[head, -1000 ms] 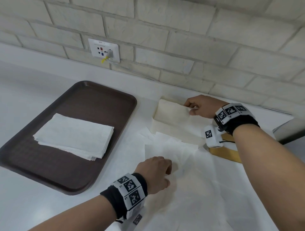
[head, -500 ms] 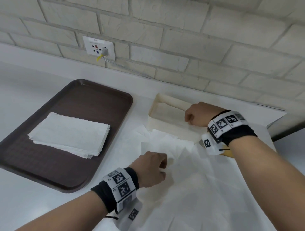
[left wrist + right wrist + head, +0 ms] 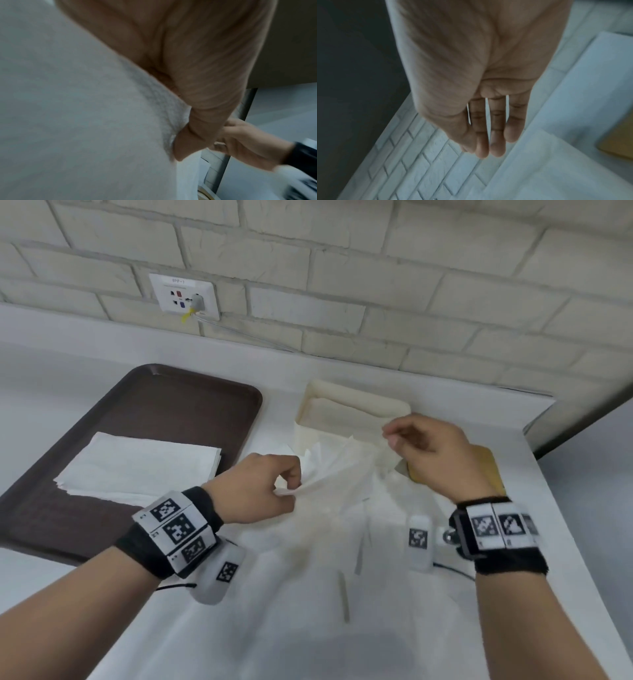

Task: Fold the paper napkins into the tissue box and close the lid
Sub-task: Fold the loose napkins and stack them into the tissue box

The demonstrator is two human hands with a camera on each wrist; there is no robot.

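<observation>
Head view, at a white counter (image 3: 85, 594) below a pale brick wall (image 3: 376, 268): a person's left hand (image 3: 255, 491) pinches the edge of a loose paper napkin (image 3: 329, 474) between thumb and curled fingers, lifting that corner off the surface. The sheet trails from the pinch toward the open tissue box (image 3: 356, 409), a cream container that sits near the wall, just right of a dark brown tray (image 3: 164, 405). A neat stack of napkins (image 3: 137, 467) lies flat on the tray, well apart from the box. The right hand (image 3: 431, 453) hovers in front of the box and holds nothing; in the right wrist view its fingers (image 3: 494, 128) are nearly straight and close together, relaxed, above the paper. Partly hidden under that hand is the wooden lid (image 3: 489, 470), lying on the counter beside the box and not on it. More white paper (image 3: 325, 594) is spread over the counter between the two forearms. In the left wrist view the napkin fills most of the frame, clamped under the thumb, and the right hand shows blurred beyond it. A wall socket (image 3: 185, 297) with a plug in it is set in the brick above the tray.
</observation>
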